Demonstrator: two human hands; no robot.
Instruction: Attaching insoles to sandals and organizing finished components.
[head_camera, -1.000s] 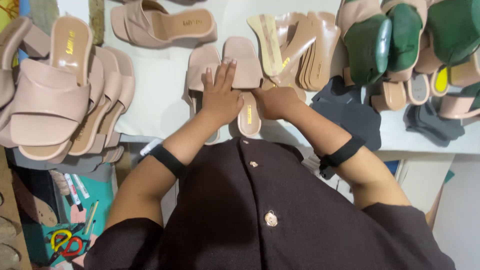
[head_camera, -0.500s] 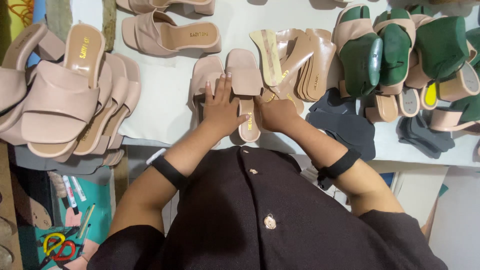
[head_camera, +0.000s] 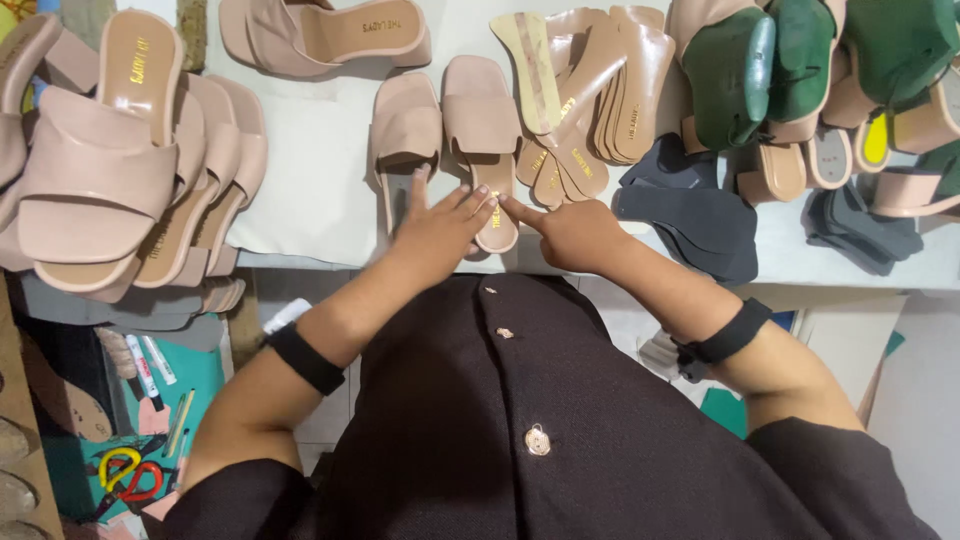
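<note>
As fingers spread, hands (head_camera: 500, 225) touching sandal (head_camera: 485, 150)

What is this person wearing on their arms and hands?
Both hands are bare: the left hand and the right hand show no gloves or rings. Each forearm carries a plain black band, the left band and the right band. Short dark brown sleeves match the buttoned top.

Our left hand (head_camera: 440, 225) lies flat, fingers spread; our right hand (head_camera: 570, 232) is curled, index finger pointing left.
</note>
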